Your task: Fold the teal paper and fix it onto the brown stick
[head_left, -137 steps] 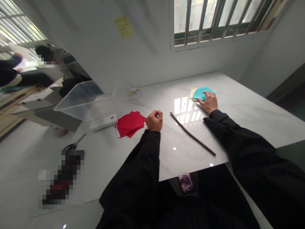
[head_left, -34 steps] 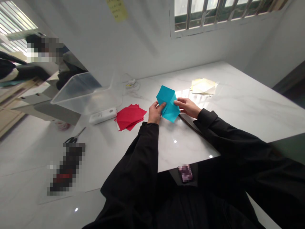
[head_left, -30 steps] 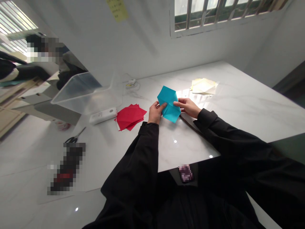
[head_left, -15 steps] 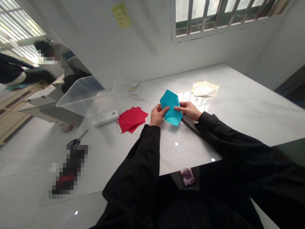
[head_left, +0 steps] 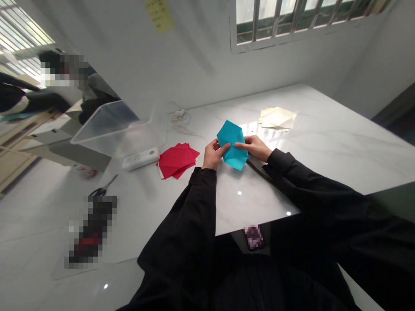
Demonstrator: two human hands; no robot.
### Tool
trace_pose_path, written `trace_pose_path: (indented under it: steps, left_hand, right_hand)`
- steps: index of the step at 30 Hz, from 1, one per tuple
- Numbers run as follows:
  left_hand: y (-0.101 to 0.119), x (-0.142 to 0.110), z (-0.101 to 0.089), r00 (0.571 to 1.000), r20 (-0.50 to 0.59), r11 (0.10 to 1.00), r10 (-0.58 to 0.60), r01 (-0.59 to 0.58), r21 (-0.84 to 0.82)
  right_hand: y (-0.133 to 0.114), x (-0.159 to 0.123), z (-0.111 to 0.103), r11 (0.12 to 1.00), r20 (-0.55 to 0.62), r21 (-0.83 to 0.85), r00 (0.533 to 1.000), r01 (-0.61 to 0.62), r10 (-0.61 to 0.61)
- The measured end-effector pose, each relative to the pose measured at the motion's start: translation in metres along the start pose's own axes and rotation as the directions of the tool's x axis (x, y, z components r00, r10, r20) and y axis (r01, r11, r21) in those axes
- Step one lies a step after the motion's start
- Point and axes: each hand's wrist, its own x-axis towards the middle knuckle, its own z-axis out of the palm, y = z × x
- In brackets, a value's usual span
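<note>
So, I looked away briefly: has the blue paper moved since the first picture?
Yes: the blue paper has come off the cream papers, leftward toward the red papers.

2 hands (head_left: 229,152) holding blue paper (head_left: 232,137), red sheets (head_left: 177,160) nearby, scissors (head_left: 102,189) farther left

White marbled table (head_left: 330,147): red papers (head_left: 177,160) beside white device (head_left: 141,159); pale papers (head_left: 277,118) farther right; dark stick (head_left: 260,172) partly hidden.

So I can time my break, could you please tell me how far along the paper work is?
Done: the blue paper already shows creases. In hand: the left hand and right hand both pinch it. Remaining: unclear; the red papers and pale yellow papers lie on the table untouched.
</note>
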Motion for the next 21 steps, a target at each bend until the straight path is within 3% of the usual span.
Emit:
trace_pose_path:
  steps: [15, 21]
  left_hand:
    - [0.0019, -0.0016, 0.0053, 0.998, 0.056, 1.0, 0.026, -0.026, -0.007]
    - [0.0, -0.0015, 0.0056, 0.999, 0.02, 0.999, 0.038, -0.039, 0.036]
  right_hand:
    - [-0.004, -0.0003, 0.0001, 0.994, -0.047, -0.097, 0.997, 0.05, -0.055]
    - [-0.0073, -0.002, 0.0021, 0.99, -0.028, -0.121, 0.997, 0.073, -0.077]
